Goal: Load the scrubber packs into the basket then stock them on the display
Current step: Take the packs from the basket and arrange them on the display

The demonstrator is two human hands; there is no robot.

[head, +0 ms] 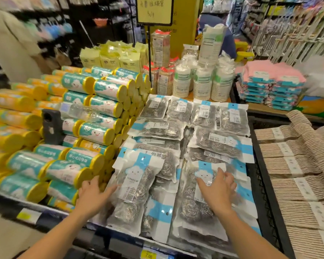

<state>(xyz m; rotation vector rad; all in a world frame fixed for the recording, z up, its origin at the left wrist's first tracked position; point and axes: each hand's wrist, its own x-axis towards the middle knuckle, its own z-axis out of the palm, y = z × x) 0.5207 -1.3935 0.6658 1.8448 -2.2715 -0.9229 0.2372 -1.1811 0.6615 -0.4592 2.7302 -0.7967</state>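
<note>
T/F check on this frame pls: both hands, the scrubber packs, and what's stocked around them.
1. The right hand lies flat on a front scrubber pack. True.
2. Yellow-ended rolls lie left of the packs. True.
3. The left hand grips one of the rolls. False: it holds nothing, and its fingers lie straight at a pack's edge.
4. The paper cup stacks stand in front of the packs. False: they stand behind them.

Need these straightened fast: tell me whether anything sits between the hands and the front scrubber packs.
Nothing visible does. The left hand reaches the left edge of the front left pack; the right hand lies flat on the front right pack.
</note>
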